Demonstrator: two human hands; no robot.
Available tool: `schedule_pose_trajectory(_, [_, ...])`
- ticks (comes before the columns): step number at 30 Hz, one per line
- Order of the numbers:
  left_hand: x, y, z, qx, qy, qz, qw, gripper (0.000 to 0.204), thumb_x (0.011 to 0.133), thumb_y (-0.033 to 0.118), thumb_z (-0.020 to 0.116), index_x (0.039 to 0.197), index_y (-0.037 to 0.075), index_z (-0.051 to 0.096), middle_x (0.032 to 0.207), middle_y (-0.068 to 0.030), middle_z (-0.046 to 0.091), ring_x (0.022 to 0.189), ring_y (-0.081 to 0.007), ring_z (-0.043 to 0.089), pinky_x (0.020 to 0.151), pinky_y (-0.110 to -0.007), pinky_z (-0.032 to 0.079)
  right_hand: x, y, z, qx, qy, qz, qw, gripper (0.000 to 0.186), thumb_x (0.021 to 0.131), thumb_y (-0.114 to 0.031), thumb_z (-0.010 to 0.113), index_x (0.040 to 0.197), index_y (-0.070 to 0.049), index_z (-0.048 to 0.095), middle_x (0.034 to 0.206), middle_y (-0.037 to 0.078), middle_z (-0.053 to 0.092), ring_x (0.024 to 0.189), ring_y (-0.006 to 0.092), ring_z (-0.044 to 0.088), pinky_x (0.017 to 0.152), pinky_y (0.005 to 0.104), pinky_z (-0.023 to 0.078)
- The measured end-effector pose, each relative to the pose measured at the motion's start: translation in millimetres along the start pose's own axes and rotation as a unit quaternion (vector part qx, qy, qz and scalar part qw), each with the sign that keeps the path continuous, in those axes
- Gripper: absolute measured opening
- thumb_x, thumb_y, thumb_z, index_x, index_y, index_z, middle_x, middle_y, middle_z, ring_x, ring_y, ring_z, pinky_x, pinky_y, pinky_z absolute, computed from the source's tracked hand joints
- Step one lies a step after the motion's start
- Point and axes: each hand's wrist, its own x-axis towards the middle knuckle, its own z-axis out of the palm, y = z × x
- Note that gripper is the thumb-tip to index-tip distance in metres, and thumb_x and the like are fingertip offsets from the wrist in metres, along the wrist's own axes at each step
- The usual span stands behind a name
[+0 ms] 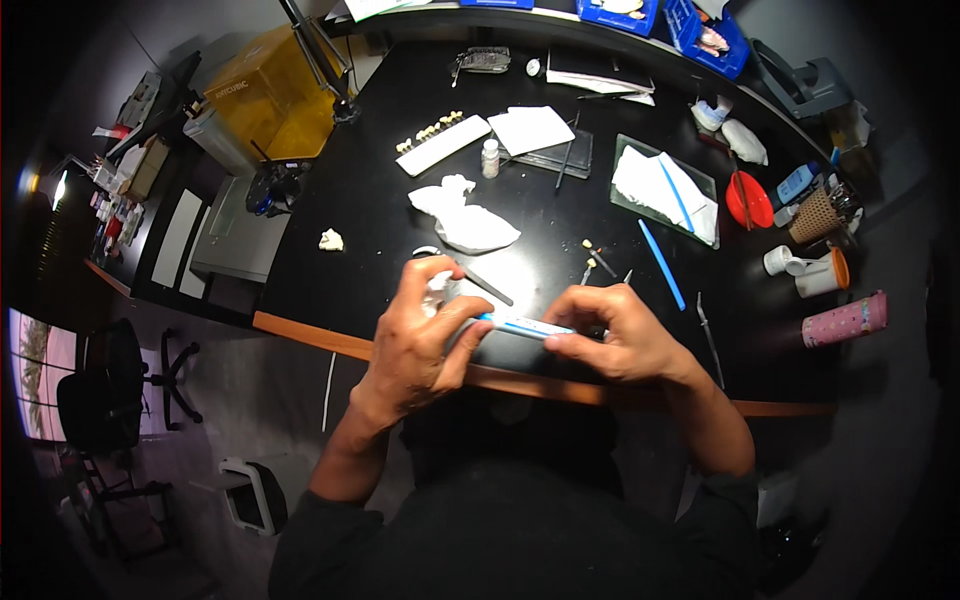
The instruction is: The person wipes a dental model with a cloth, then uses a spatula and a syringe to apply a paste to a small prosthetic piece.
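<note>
Both of my hands are above the near edge of the black table. Between them lies a slim white tube with blue markings (525, 326), slanting slightly down to the right. My left hand (425, 325) pinches its blue end with thumb and finger. A crumpled white tissue (437, 290) is tucked in the same hand. My right hand (615, 335) grips the tube's other end, its fingertips partly hidden. Just beyond the hands lie a dark slim tool (485, 283) and a large crumpled white tissue (475, 228). Small tooth-coloured pieces on thin sticks (589, 262) lie beyond my right hand.
A white holder (445, 148) carries several tooth-like pieces, beside a small bottle (490, 158). Rightward are a glass slab (622, 200) with paper, a blue stick (661, 264), a red bowl (762, 205) and a pink tumbler (845, 320). A wooden edge (310, 336) borders the table.
</note>
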Motion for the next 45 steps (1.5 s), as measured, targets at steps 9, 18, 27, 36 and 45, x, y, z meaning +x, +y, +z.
schedule_pose_trajectory(9, [111,-6,47,-0.081,-0.045,0.115,0.989,0.011,0.094,0.015,0.068,0.091,0.006,0.063,0.110,-0.0147,0.052,0.090,-0.0325,0.062,0.078,-0.041,0.052,-16,-7,-73,-0.077,0.159,-0.029,0.984,0.012,0.088,-0.005,0.077,0.097,0.003,0.074,0.084,0.008,0.074,0.070,0.0096,0.068,0.065,0.0238,0.054])
schedule_pose_trajectory(18, [111,-19,59,-0.102,-0.255,0.067,0.959,0.031,0.097,0.027,0.070,0.082,0.000,0.068,0.087,-0.0136,0.058,0.076,-0.0306,0.062,0.068,-0.041,0.049,-28,24,-96,-0.252,0.288,-0.121,0.916,0.021,0.074,-0.002,0.084,0.093,0.000,0.075,0.083,0.012,0.074,0.070,0.0184,0.070,0.063,0.0269,0.053])
schedule_pose_trajectory(27, [97,-20,71,0.010,-0.317,0.113,0.941,0.040,0.085,0.039,0.080,0.075,0.002,0.070,0.084,-0.0108,0.058,0.074,-0.0314,0.065,0.063,-0.043,0.053,-16,31,-80,-0.250,0.304,-0.085,0.915,0.017,0.077,-0.002,0.081,0.092,0.001,0.074,0.080,0.012,0.072,0.067,0.0187,0.068,0.060,0.0274,0.052])
schedule_pose_trajectory(36, [109,-30,61,-0.090,-0.306,0.124,0.940,0.041,0.085,0.030,0.080,0.087,0.003,0.050,0.078,-0.0108,0.054,0.065,-0.0295,0.056,0.060,-0.039,0.045,-16,37,-64,0.062,0.334,0.049,0.939,0.021,0.085,0.000,0.077,0.104,0.003,0.070,0.088,0.008,0.071,0.074,0.0073,0.066,0.065,0.0217,0.052])
schedule_pose_trajectory(45, [111,-27,69,-0.432,-0.175,-0.166,0.869,0.018,0.104,0.009,0.060,0.117,0.001,0.051,0.090,-0.0043,0.067,0.075,-0.0032,0.052,0.065,-0.022,0.042,-22,32,-71,0.156,0.258,0.004,0.954,0.026,0.090,0.002,0.074,0.115,0.005,0.066,0.096,0.008,0.070,0.087,0.0099,0.067,0.082,0.0247,0.056])
